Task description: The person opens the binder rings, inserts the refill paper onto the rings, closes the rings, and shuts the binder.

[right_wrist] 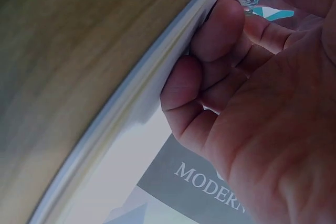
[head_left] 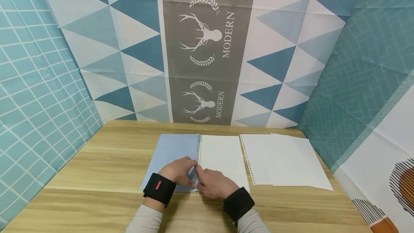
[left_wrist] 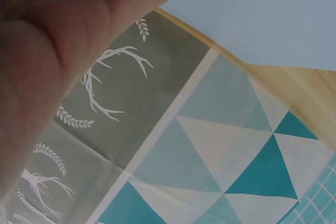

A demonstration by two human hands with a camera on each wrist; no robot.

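Head view: one left hand [head_left: 178, 171], banded in black at the wrist, lay arched knuckles-up over the near end of a spiral binding [head_left: 198, 145], its thumb and forefinger bent; one right hand [head_left: 214, 182], likewise banded, came in from the opposite side, and the two met at the fingertips. One notebook [head_left: 223, 161], open and flat on a wooden table [head_left: 81, 170], with a blue cover [head_left: 176, 148] to the left and a lined white page [head_left: 221, 145] to the right. Several loose punched sheets [head_left: 291, 161], overlapping, just beside it on the right. Left wrist view: palm close up, fingers cut off by the upper edge, the blue cover beyond; whether this hand pinched the wire I could not tell. Right wrist view: fingers tightly curled beside the page edges, a narrow grip, with the binding between them and the thumb.
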